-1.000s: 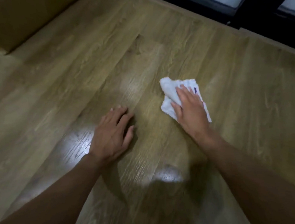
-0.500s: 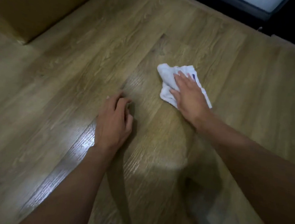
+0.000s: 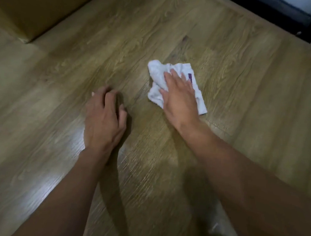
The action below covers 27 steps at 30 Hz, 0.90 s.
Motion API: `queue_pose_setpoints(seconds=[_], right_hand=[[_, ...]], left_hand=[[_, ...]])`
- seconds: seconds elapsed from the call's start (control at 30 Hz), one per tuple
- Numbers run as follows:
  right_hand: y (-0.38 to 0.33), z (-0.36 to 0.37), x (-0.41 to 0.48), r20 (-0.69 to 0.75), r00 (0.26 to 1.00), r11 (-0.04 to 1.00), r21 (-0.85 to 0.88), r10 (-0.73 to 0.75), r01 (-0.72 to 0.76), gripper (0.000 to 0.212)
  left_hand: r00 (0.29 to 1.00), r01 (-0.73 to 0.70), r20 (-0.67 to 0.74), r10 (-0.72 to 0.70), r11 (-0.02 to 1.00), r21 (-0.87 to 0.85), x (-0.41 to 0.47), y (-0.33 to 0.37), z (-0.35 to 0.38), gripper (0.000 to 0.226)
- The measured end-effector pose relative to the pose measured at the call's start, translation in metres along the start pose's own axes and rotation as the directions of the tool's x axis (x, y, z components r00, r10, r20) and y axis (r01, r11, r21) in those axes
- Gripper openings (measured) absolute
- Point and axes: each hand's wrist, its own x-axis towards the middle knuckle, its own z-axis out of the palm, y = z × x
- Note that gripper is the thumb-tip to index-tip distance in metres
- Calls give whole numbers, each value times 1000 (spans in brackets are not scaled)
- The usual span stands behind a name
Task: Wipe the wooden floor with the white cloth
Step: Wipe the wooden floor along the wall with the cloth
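A crumpled white cloth [image 3: 157, 75] with a small purple tag lies on the wooden floor [image 3: 237, 83], a little right of the middle. My right hand [image 3: 180, 95] presses flat on top of it, fingers spread, and covers its near half. My left hand [image 3: 104, 121] rests on the bare floor to the left of the cloth, a hand's width away, with its fingers curled under and nothing in it.
A brown box-like block [image 3: 27, 5] stands on the floor at the far left. A dark frame or sill [image 3: 289, 11] borders the floor's far edge at the top right. A bright glare patch lies near my left wrist.
My left hand's fingers have curled from flat to bent under. My right hand has pushed the cloth a little farther away across the floor. The view has shifted forward.
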Motion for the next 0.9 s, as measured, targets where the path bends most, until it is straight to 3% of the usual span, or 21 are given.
queue_pose_setpoints(seconds=[0.07,0.2,0.3,0.4,0.5,0.57,0.63,0.7,0.77,0.83,0.9], right_hand=[[-24,8,-10,-34,999,998,-58,-3,1,50],[-28,5,-56,122,934,939,-32,-336,342,51],[-3,-10,-44,219,865,887,5,-452,462,55],[5,-12,2,231,925,950,-4,-301,311,69],[-16,-6,38,131,990,998,41,-54,49,59],[-34,3,30,63,998,999,20,-26,25,57],[-41,11,3,27,984,984,-3,-178,178,56],[-33,12,-19,56,906,908,28,-420,419,55],[-14,7,-6,99,841,847,48,-532,530,56],[-9,5,29,116,909,916,60,-401,397,57],[-22,8,69,55,993,993,62,-104,101,59]], left_hand=[[1000,-8,-9,8,1000,22,1,-1,2,35],[1000,30,-8,-30,999,-37,2,-1,3,32],[999,50,9,-50,998,-33,2,-1,0,32],[999,41,28,-42,999,14,4,-1,1,32],[999,46,18,-47,998,39,3,0,0,34],[999,40,26,-41,998,42,4,1,-2,34],[998,49,40,-51,998,40,4,2,-2,34],[997,54,45,-55,998,17,3,4,-4,33],[997,49,58,-51,998,27,3,6,-4,30],[996,53,71,-59,995,85,4,4,-2,27],[995,61,68,-69,992,109,4,3,-1,28]])
